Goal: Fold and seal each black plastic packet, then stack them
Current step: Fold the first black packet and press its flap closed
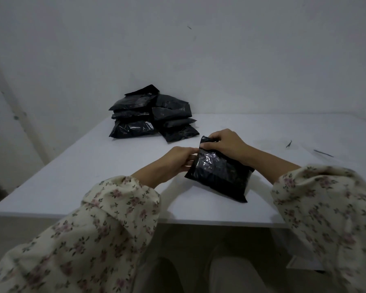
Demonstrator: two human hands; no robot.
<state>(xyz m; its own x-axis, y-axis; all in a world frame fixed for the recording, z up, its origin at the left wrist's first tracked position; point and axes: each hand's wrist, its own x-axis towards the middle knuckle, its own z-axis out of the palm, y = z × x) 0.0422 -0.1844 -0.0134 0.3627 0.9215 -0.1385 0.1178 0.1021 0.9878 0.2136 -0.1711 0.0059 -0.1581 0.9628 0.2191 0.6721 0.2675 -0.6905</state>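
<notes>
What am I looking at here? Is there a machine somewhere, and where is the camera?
There is no machine here: a person works with two bare hands. The single picture comes from a camera worn on the head, looking forward and down, so you see the person's own arms in flowered sleeves. The left hand pinches the side edge of a black plastic packet, and the right hand grips its far end. The packet's near end seems to rest on the white table. Farther back, near the wall, lies a pile of packets of the same kind. A few small dark scraps lie at the right.
</notes>
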